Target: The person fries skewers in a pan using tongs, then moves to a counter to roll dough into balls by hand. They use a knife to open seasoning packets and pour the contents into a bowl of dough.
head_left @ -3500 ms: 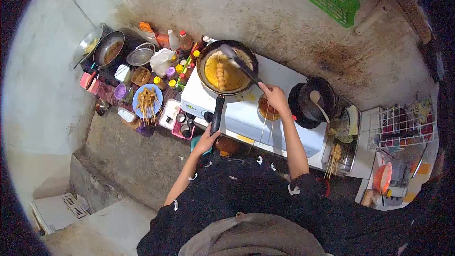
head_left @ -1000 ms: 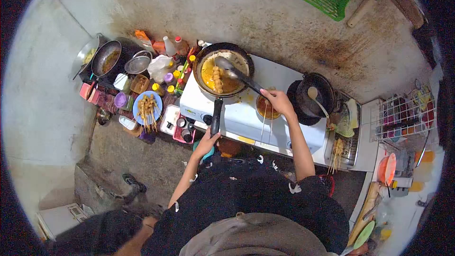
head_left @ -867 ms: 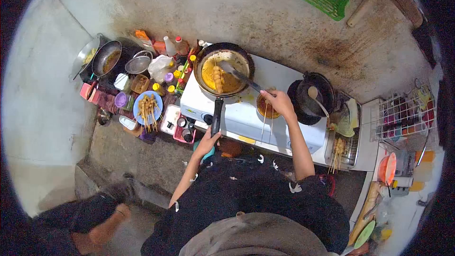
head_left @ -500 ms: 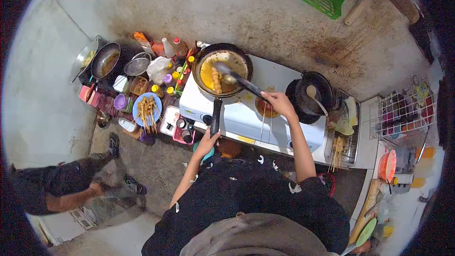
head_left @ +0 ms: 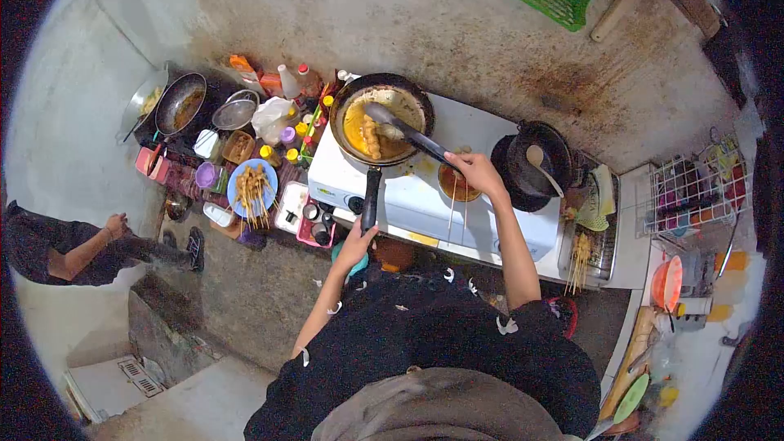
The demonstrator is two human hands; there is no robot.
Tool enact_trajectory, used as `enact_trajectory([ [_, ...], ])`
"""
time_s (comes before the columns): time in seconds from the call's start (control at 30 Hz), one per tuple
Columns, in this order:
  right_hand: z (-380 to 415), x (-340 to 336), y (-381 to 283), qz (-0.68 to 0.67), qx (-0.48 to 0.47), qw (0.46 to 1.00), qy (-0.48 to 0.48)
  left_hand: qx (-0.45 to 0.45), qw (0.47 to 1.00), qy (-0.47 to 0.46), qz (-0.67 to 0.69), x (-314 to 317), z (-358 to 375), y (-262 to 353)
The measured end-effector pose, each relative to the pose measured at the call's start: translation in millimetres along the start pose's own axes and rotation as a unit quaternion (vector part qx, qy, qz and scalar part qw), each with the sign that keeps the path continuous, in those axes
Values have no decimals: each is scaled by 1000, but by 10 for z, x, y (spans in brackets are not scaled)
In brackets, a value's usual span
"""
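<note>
My left hand is wrapped round the black handle of a frying pan on the left of the white stove. In the pan, yellow-brown food lies in oily liquid. My right hand grips the dark handle of a spatula, whose head rests over the pan beside the food. Just below my right hand, a bowl of reddish-brown sauce on the stove holds two thin sticks.
Left of the stove are a blue plate of skewers, bottles, containers and another pan. A black pot with a ladle stands right, beside a tray of skewers. Another person is at far left.
The spatula head has shifted slightly left and up, closer over the food. The other person at far left has moved up and left in view, with hands now together.
</note>
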State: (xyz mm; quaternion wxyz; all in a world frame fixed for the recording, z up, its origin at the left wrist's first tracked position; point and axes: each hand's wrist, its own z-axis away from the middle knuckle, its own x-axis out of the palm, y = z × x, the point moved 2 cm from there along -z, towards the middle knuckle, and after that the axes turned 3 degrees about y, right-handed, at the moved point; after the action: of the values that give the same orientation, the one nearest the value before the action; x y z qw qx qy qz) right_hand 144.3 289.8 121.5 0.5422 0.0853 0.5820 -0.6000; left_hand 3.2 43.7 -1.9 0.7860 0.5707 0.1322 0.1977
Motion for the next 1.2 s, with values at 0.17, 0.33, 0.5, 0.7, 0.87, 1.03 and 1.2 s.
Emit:
enact_trajectory([
  [0.17, -55, 41, 86, 21, -21, 998, 49, -6, 1000, 1, 1, -6, -5, -25],
  [0.33, -107, 61, 96, -6, -6, 1000, 17, -8, 1000, 1, 6, -11, -6, -22],
  [0.5, -38, 16, -13, 15, 2, 1000, -3, 0, 1000, 3, 1, -1, 5, 20],
  [0.7, -116, 71, 58, 5, -16, 998, 58, 3, 1000, -8, 1, -12, -26, -23],
  [0.87, -200, 117, 112, -11, 11, 999, 30, -14, 1000, -8, 9, -12, -13, -10],
  [1.03, -144, 70, 7, 4, -1, 1000, 20, -7, 1000, -6, 10, -15, -12, 4],
  [1.2, -115, 50, -38, 14, -25, 997, 66, 10, 1000, -9, 13, -9, -20, 6],
])
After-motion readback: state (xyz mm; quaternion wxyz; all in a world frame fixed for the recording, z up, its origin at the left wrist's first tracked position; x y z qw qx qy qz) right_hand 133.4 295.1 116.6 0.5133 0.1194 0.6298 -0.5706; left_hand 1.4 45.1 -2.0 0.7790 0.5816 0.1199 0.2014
